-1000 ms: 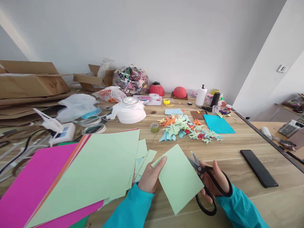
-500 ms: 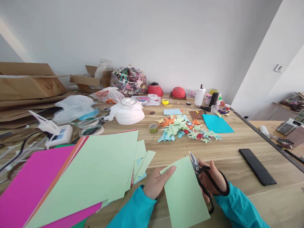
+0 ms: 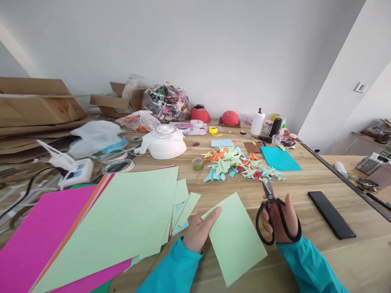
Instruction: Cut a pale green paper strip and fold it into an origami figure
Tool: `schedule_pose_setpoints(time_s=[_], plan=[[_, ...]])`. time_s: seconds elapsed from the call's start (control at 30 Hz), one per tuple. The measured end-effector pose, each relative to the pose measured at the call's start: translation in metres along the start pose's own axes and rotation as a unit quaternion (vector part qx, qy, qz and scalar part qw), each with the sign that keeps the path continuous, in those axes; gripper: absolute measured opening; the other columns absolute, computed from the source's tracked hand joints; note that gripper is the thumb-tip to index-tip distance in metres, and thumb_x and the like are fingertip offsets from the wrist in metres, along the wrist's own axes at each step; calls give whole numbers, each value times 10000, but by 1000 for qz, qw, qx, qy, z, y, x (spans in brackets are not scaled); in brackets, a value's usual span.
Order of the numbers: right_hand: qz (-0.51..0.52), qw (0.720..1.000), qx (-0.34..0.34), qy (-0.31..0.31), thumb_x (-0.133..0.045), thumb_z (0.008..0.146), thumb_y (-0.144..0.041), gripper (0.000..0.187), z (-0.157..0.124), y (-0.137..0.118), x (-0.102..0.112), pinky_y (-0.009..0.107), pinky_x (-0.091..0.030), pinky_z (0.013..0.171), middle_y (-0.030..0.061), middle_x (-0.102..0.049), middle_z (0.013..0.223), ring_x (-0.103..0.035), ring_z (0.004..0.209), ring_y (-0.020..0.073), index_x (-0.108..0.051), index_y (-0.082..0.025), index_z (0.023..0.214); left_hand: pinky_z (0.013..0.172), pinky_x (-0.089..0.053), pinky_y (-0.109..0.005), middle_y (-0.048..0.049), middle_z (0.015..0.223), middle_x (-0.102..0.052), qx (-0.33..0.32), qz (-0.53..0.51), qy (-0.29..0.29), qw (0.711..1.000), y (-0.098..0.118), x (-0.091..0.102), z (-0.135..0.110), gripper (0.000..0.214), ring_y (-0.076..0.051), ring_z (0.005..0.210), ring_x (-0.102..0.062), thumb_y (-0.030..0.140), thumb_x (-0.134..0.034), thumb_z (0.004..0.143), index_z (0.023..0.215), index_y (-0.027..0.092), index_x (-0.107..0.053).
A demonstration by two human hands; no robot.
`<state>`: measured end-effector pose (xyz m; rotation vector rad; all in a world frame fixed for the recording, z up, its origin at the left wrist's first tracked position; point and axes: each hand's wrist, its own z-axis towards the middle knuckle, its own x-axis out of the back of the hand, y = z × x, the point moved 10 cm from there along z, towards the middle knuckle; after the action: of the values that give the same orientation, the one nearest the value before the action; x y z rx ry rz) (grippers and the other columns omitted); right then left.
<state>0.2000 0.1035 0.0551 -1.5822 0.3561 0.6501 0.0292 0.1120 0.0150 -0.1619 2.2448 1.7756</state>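
Note:
My left hand [image 3: 200,228] pinches the upper left edge of a light green sheet of paper [image 3: 236,240], thumb on top, and the sheet slants over the table. To its right, my right hand [image 3: 284,217] holds black-handled scissors [image 3: 270,199], with fingers through the loops. The scissors' blades are slightly parted, point away from me and stand clear of the paper. At the left lies a stack of large light green sheets [image 3: 122,215] over magenta ones [image 3: 58,224]. Small cut strips [image 3: 186,209] rest beside the stack, near my left hand.
A heap of folded paper cranes [image 3: 229,162] lies ahead, with a turquoise sheet [image 3: 281,158] behind it. A black phone [image 3: 331,215] sits at the right. A small round tub [image 3: 197,164], a white cap-like item [image 3: 165,146] and cardboard boxes [image 3: 39,101] stand farther back and left.
The scissors have moved right and away from the paper's edge, turning more upright. The paper has shifted slightly up and tilted, still in my left hand.

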Motion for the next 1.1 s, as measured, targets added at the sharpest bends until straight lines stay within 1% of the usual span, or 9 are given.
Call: schedule_pose_setpoints(time_s=[0.17, 0.23, 0.33, 0.43, 0.57, 0.77, 0.97, 1.03, 1.1], plan=[[-146, 979, 58, 130, -262, 773, -689, 542, 2, -11, 27, 180, -229, 286, -44, -491, 529, -429, 331, 110, -418, -209, 971, 590, -504, -336, -124, 731, -704, 21, -36, 32, 999, -10, 9, 7, 456, -283, 708, -654, 472, -696, 575, 830, 95, -695], [-311, 924, 115, 190, -347, 789, -629, 457, -2, -26, 38, 183, -244, 318, -53, -495, 551, -423, 339, 100, -387, -215, 979, 629, -516, -347, -129, 769, -706, 14, -51, 58, 997, -9, 15, 10, 490, -290, 752, -654, 461, -719, 549, 872, 94, -686], [-623, 722, 176, 245, -475, 780, -517, 368, -9, -58, 42, 211, -329, 460, -18, -553, 629, -539, 522, 138, -418, -210, 975, 683, -525, -365, -137, 803, -705, 12, -66, 76, 995, -7, 19, 11, 515, -296, 787, -653, 437, -747, 523, 897, 90, -673], [-812, 508, 58, 282, -460, 799, -443, 254, -5, -76, 76, 242, -326, 522, 36, -624, 791, -599, 680, 186, -490, -218, 915, 686, -531, -368, -133, 824, -706, 28, -66, 63, 995, -8, 17, 12, 488, -298, 802, -653, 431, -755, 516, 866, 101, -672], [-869, 407, -82, 270, -479, 781, -418, 274, -2, -92, 131, 276, -371, 616, 101, -631, 896, -607, 833, 233, -541, -183, 908, 688, -536, -362, -124, 825, -708, 39, -65, 55, 996, -12, 16, 12, 444, -292, 811, -654, 422, -765, 508, 813, 113, -670], [-879, 377, -102, 275, -461, 807, -350, 298, -4, -99, 163, 312, -392, 717, 154, -593, 953, -579, 913, 260, -558, -127, 979, 660, -538, -383, -131, 752, -708, 45, -57, 58, 996, -21, 21, 15, 441, -297, 735, -662, 355, -811, 440, 763, 88, -672], [-879, 370, -5, 301, -449, 808, -281, 242, -9, -96, 123, 433, -369, 772, 207, -555, 961, -512, 973, 349, -600, -105, 879, 692, -529, -392, -126, 752, -708, 72, -72, -5, 995, -21, 4, 8, 373, -286, 745, -660, 288, -815, 439, 723, 86, -681], [-840, 480, 85, 238, -442, 823, -306, 236, -5, -78, 87, 431, -353, 840, 181, -559, 996, -493, 1015, 319, -587, -133, 890, 686, -529, -383, -119, 746, -709, 73, -73, -3, 995, -19, 0, 6, 356, -276, 735, -660, 298, -808, 455, 716, 91, -682], [-722, 673, 119, 109, -480, 813, -390, 269, 5, -42, 51, 366, -402, 815, 124, -589, 968, -536, 952, 247, -554, -165, 941, 680, -527, -374, -113, 735, -709, 60, -69, 10, 996, -15, -3, 7, 360, -268, 722, -660, 299, -808, 456, 720, 90, -681]])
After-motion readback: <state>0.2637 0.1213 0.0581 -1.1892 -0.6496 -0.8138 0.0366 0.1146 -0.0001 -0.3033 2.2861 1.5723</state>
